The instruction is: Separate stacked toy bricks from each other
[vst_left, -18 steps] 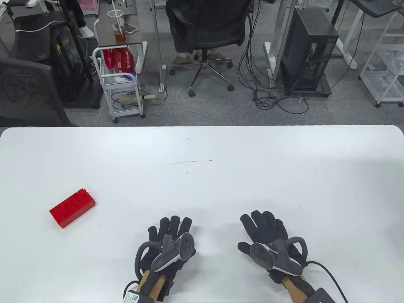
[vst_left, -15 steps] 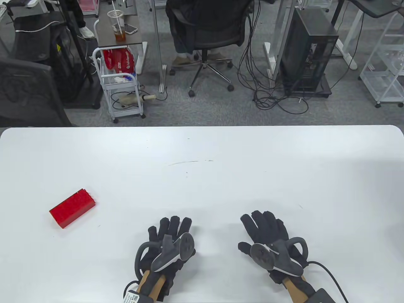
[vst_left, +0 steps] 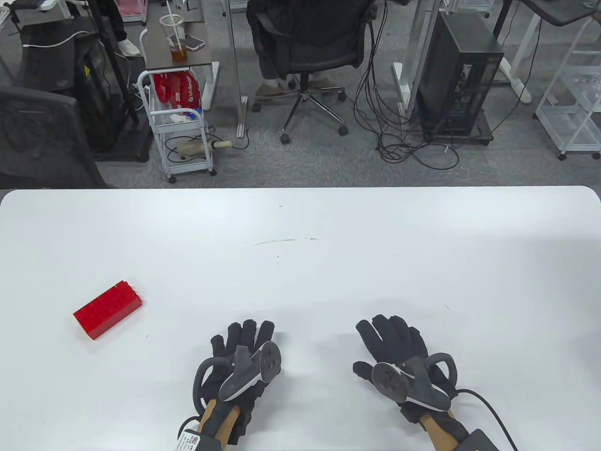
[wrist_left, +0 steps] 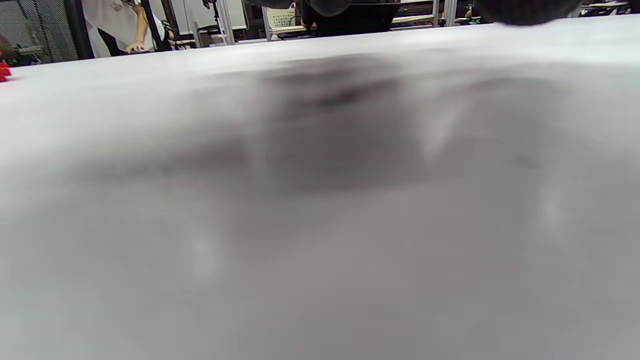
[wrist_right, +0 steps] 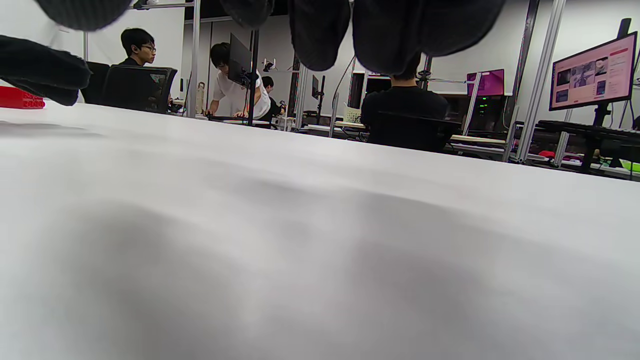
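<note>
Far out on the left of the white table (vst_left: 328, 221) lies the stack of red toy bricks (vst_left: 107, 309), a single block on its side with its long axis slanted and studs showing along the far upper edge; in the table view the bricks look fully pressed together, with no gap between layers. A sliver of the same red shows at the left edge of the left wrist view (wrist_left: 4, 71) and at the left edge of the right wrist view (wrist_right: 20, 98), well apart from both cameras.

Next along, near the front edge, the left hand (vst_left: 242, 350) is low over the table, palm down, fingers extended and holding nothing; it is well apart from the stack. Whether the palm touches the surface cannot be told, since the left wrist view is mostly blurred tabletop.

Further right, the right hand (vst_left: 394, 340) sits palm down with fingers spread loosely and thumb out to the side, also empty. Its fingertips (wrist_right: 320, 35) hang in from the top of the right wrist view, clear of any object.

As a judgement, the task has not started: nothing is gripped and no brick is separated. Everything remains, namely reaching the stack, bracing it and pulling the bricks apart one by one
</note>
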`<state>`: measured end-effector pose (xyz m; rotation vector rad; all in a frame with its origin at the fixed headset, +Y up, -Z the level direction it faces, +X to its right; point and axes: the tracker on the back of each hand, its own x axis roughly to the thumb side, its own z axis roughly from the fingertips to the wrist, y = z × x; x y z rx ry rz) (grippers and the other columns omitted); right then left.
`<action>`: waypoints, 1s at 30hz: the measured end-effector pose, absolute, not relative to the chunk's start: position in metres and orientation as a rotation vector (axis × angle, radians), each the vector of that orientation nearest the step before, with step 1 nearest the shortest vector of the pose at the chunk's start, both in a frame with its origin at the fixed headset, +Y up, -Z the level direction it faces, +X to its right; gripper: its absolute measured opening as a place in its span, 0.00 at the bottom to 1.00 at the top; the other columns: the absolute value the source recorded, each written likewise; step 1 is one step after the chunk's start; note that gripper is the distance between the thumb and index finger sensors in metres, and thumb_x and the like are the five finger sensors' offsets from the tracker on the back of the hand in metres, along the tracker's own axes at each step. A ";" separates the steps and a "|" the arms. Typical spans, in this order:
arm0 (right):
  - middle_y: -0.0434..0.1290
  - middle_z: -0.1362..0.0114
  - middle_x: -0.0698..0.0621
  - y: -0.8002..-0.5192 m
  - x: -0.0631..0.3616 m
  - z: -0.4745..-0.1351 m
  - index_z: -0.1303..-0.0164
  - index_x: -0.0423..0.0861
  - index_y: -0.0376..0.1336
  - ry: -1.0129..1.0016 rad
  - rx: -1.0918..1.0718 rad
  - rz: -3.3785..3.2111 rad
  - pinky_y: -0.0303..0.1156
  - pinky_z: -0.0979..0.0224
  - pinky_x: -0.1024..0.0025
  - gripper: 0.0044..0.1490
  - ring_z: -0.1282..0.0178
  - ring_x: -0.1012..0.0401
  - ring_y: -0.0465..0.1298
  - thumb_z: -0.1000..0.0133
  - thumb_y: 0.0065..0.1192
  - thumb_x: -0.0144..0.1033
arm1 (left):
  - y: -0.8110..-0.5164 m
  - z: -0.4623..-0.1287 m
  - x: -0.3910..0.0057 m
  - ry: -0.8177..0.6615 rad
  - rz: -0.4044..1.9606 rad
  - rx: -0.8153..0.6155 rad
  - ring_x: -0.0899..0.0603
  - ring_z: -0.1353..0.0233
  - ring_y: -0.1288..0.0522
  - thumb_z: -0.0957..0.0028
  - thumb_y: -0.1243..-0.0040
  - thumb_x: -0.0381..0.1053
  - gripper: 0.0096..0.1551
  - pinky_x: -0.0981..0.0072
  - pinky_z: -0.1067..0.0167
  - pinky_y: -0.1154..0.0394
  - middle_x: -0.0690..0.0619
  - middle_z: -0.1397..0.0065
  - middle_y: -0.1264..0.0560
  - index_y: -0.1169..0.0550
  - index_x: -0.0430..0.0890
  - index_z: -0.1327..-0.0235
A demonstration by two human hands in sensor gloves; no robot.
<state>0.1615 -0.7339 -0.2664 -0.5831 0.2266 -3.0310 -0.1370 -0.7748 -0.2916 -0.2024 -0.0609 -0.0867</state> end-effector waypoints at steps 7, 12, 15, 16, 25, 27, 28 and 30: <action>0.57 0.11 0.40 -0.733 0.163 -0.266 0.13 0.54 0.44 0.235 -0.586 -3.042 0.62 0.23 0.33 0.52 0.15 0.34 0.64 0.45 0.44 0.69 | -0.768 -0.307 -0.172 0.063 -0.087 -0.161 0.36 0.09 0.53 0.54 0.57 0.72 0.55 0.34 0.18 0.51 0.51 0.08 0.56 0.64 0.62 0.18; 0.57 0.11 0.40 -0.733 0.163 -0.266 0.13 0.55 0.43 0.239 -0.591 -3.051 0.62 0.22 0.33 0.52 0.15 0.34 0.63 0.45 0.44 0.69 | -0.762 -0.323 -0.202 0.170 -0.096 -0.186 0.36 0.09 0.56 0.54 0.56 0.72 0.56 0.34 0.17 0.53 0.52 0.08 0.59 0.66 0.61 0.19; 0.57 0.11 0.40 -0.734 0.163 -0.267 0.13 0.55 0.43 0.227 -0.600 -3.063 0.62 0.22 0.33 0.52 0.15 0.35 0.63 0.45 0.44 0.69 | -0.760 -0.334 -0.219 0.246 -0.076 -0.241 0.36 0.09 0.59 0.54 0.56 0.72 0.57 0.34 0.16 0.55 0.51 0.09 0.63 0.68 0.61 0.20; 0.57 0.11 0.40 -0.734 0.163 -0.267 0.13 0.55 0.43 0.225 -0.603 -3.065 0.62 0.22 0.33 0.52 0.15 0.34 0.63 0.45 0.44 0.69 | -0.760 -0.337 -0.224 0.270 -0.080 -0.258 0.36 0.09 0.60 0.54 0.57 0.72 0.57 0.34 0.16 0.56 0.52 0.09 0.64 0.69 0.61 0.21; 0.57 0.11 0.40 -0.735 0.164 -0.267 0.13 0.55 0.43 0.219 -0.623 -3.077 0.61 0.22 0.33 0.52 0.14 0.35 0.63 0.45 0.44 0.70 | -0.752 -0.369 -0.287 0.546 0.082 -0.282 0.37 0.09 0.67 0.55 0.58 0.72 0.59 0.34 0.15 0.60 0.54 0.11 0.71 0.74 0.62 0.25; 0.57 0.10 0.40 -0.735 0.163 -0.267 0.13 0.55 0.43 0.216 -0.629 -3.078 0.61 0.22 0.33 0.52 0.14 0.35 0.63 0.45 0.44 0.70 | -0.752 -0.373 -0.302 0.607 0.146 -0.267 0.37 0.09 0.68 0.55 0.58 0.73 0.59 0.34 0.15 0.60 0.54 0.11 0.72 0.74 0.61 0.25; 0.56 0.10 0.40 -0.735 0.163 -0.267 0.13 0.55 0.43 0.216 -0.631 -3.079 0.61 0.22 0.33 0.52 0.14 0.35 0.63 0.45 0.44 0.70 | -0.753 -0.374 -0.307 0.634 0.172 -0.264 0.37 0.10 0.69 0.54 0.59 0.73 0.59 0.34 0.16 0.61 0.54 0.11 0.73 0.75 0.61 0.25; 0.56 0.10 0.40 -0.735 0.163 -0.266 0.13 0.56 0.43 0.213 -0.636 -3.082 0.61 0.22 0.33 0.52 0.14 0.35 0.63 0.45 0.44 0.70 | -0.755 -0.376 -0.322 0.704 0.269 -0.258 0.36 0.10 0.70 0.54 0.59 0.73 0.59 0.33 0.16 0.62 0.52 0.12 0.74 0.75 0.60 0.25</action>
